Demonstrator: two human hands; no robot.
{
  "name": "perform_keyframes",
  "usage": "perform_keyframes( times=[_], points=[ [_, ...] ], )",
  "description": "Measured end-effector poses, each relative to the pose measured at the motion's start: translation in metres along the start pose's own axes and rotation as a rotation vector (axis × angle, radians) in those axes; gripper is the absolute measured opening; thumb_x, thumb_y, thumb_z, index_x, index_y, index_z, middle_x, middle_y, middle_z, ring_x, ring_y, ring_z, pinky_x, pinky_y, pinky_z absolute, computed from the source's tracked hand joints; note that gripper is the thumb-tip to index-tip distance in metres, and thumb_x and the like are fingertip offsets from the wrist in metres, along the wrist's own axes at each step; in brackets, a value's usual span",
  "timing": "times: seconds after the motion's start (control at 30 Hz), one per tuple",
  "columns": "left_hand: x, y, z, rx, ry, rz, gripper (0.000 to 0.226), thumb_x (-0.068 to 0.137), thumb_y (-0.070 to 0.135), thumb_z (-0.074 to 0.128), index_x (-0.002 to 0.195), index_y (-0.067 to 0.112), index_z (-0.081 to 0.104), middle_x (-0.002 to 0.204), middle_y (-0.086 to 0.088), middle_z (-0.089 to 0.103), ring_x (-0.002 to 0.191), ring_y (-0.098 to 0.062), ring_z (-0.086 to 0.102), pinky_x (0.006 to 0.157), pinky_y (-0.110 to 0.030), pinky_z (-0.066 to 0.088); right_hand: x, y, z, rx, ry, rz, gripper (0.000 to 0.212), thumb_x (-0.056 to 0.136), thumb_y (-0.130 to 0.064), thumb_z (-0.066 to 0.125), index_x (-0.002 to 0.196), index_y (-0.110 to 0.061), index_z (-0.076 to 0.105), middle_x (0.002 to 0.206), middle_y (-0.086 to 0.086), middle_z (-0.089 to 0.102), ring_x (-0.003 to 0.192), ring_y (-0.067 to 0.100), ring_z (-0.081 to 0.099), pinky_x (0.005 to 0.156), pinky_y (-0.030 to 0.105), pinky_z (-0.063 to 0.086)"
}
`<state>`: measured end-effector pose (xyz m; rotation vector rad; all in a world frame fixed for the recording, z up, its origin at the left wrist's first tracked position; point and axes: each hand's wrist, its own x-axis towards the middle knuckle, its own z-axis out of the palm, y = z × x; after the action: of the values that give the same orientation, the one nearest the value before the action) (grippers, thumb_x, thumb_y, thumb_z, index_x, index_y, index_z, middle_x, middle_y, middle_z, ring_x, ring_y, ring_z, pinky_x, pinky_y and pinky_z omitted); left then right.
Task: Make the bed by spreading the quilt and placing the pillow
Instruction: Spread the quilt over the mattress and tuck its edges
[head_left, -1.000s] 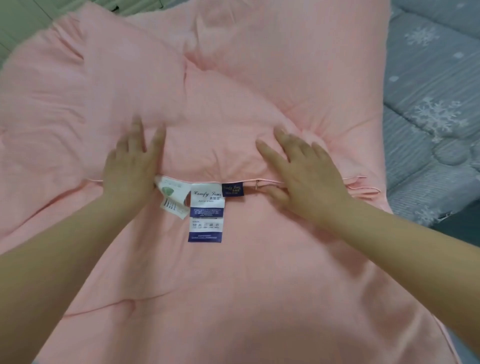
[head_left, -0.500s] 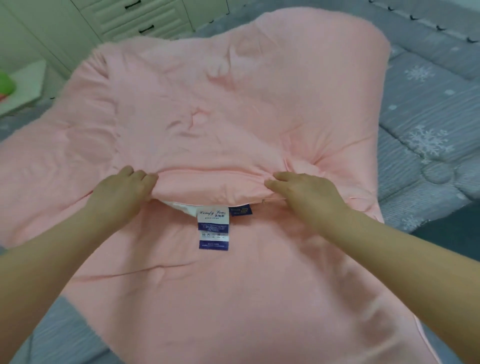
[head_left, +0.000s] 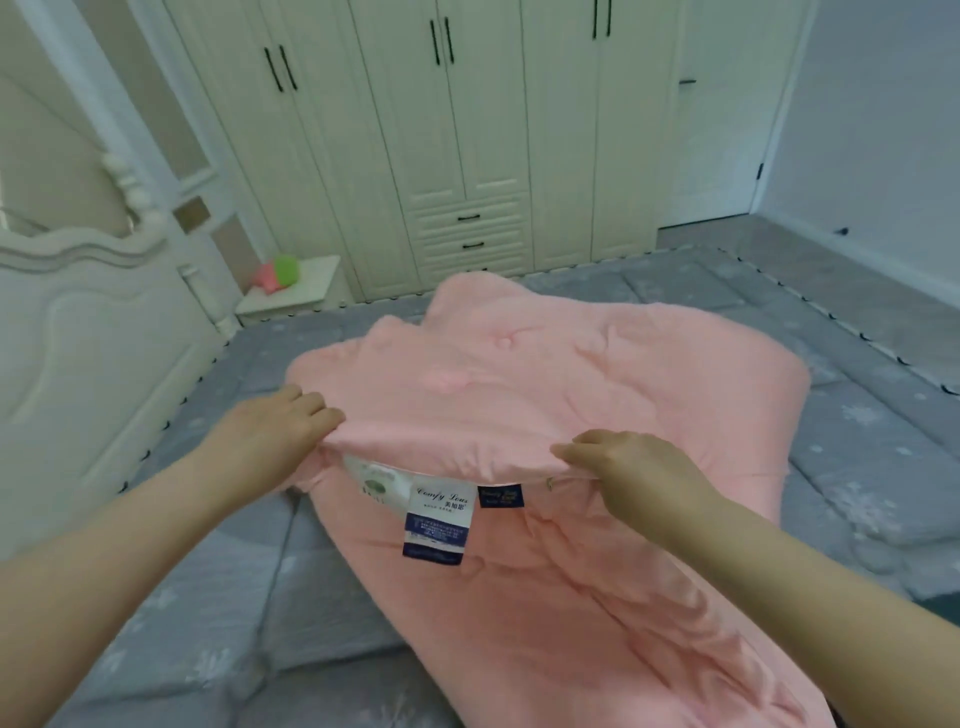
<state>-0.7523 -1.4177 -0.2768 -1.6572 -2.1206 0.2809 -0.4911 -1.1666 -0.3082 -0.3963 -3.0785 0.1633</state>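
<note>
A pink quilt (head_left: 545, 384) lies folded over itself on the grey snowflake-patterned mattress (head_left: 218, 582). Its upper layer is lifted off the lower one along a folded edge. My left hand (head_left: 270, 431) grips that edge at its left end, and my right hand (head_left: 634, 473) pinches it at the right end. White and blue care labels (head_left: 439, 519) hang down from the edge between my hands. No pillow is in view.
A white carved headboard (head_left: 78, 353) stands at the left. Beyond it a small white nightstand (head_left: 296, 291) holds a pink and green object (head_left: 280, 270). Cream wardrobes (head_left: 467, 130) line the far wall, with tiled floor (head_left: 831, 260) at the right.
My hands went from lying flat on the quilt to gripping its folded edge and raising it. The upper layer has lifted and spread outward, and the view has tilted up to show the room.
</note>
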Motion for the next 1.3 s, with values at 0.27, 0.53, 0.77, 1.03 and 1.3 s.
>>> perform_keyframes(
  times=[0.27, 0.53, 0.77, 1.03, 1.3],
  points=[
    [-0.183, -0.026, -0.132, 0.031, 0.123, -0.244, 0.035, 0.051, -0.002, 0.083, 0.078, 0.017, 0.069, 0.071, -0.003, 0.063, 0.061, -0.025, 0.061, 0.041, -0.03, 0.046, -0.039, -0.141, -0.125, -0.183, 0.057, -0.314, 0.055, 0.08, 0.002, 0.043, 0.129, -0.022, 0.047, 0.123, 0.003, 0.055, 0.106, 0.03, 0.058, 0.076, 0.037, 0.047],
    [-0.388, 0.029, -0.246, 0.102, 0.071, -0.533, 0.026, 0.056, 0.0, 0.078, 0.074, 0.014, 0.068, 0.07, -0.006, 0.062, 0.059, -0.027, 0.06, 0.037, -0.028, 0.041, -0.14, -0.29, -0.16, -0.218, 0.098, -0.592, 0.058, 0.084, 0.003, 0.041, 0.134, -0.025, 0.046, 0.126, 0.002, 0.056, 0.11, 0.026, 0.057, 0.073, 0.032, 0.045],
    [-0.53, 0.056, -0.273, 0.09, -0.087, -0.622, 0.023, 0.054, 0.001, 0.078, 0.068, 0.014, 0.064, 0.064, -0.005, 0.059, 0.056, -0.025, 0.058, 0.035, -0.031, 0.044, -0.201, -0.392, -0.117, -0.205, -0.038, -0.7, 0.051, 0.087, -0.006, 0.043, 0.134, -0.023, 0.043, 0.129, 0.002, 0.053, 0.111, 0.027, 0.056, 0.078, 0.036, 0.047],
    [-0.645, 0.047, -0.247, 0.084, -0.254, -0.639, 0.038, 0.036, 0.006, 0.088, 0.063, 0.016, 0.063, 0.062, -0.002, 0.057, 0.052, -0.023, 0.057, 0.031, -0.024, 0.035, -0.207, -0.507, -0.09, -0.349, -0.059, -0.729, 0.059, 0.089, -0.008, 0.044, 0.141, -0.033, 0.032, 0.132, -0.004, 0.049, 0.114, 0.024, 0.056, 0.066, 0.029, 0.032],
    [-0.745, -0.06, -0.222, 0.025, -0.196, -0.645, 0.035, 0.04, 0.01, 0.083, 0.063, 0.01, 0.055, 0.062, -0.007, 0.05, 0.051, -0.027, 0.053, 0.038, -0.022, 0.025, -0.165, -0.65, -0.036, -0.277, -0.115, -0.646, 0.063, 0.086, -0.009, 0.041, 0.143, -0.035, 0.031, 0.137, -0.005, 0.048, 0.116, 0.024, 0.054, 0.083, 0.033, 0.045]
  ],
)
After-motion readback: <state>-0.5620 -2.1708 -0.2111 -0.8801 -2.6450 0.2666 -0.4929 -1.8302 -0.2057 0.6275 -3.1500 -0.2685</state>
